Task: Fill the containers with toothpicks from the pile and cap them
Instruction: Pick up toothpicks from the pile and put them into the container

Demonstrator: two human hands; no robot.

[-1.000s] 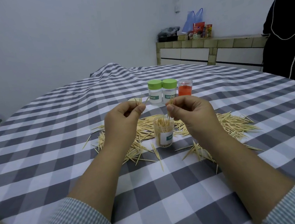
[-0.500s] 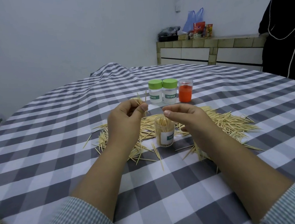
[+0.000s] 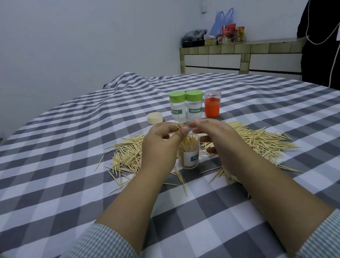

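Observation:
An uncapped clear container (image 3: 189,156) with a white label stands in the middle of the toothpick pile (image 3: 257,138), partly full of upright toothpicks. My left hand (image 3: 162,144) pinches a few toothpicks between thumb and fingers just above its mouth. My right hand (image 3: 214,136) hovers on the container's right, its fingertips touching those toothpicks; whether it grips one I cannot tell. Behind stand two green-capped containers (image 3: 185,105) and an orange-filled one (image 3: 212,104). A loose cream cap (image 3: 154,117) lies to their left.
The round table wears a grey and white checked cloth (image 3: 61,154). A tiled counter (image 3: 241,57) with bags and packets stands at the back right. A person in black (image 3: 327,26) stands at the far right edge.
My two hands have come together over the open container. The left hand moved right with its toothpicks, and the right hand's fingers now meet them.

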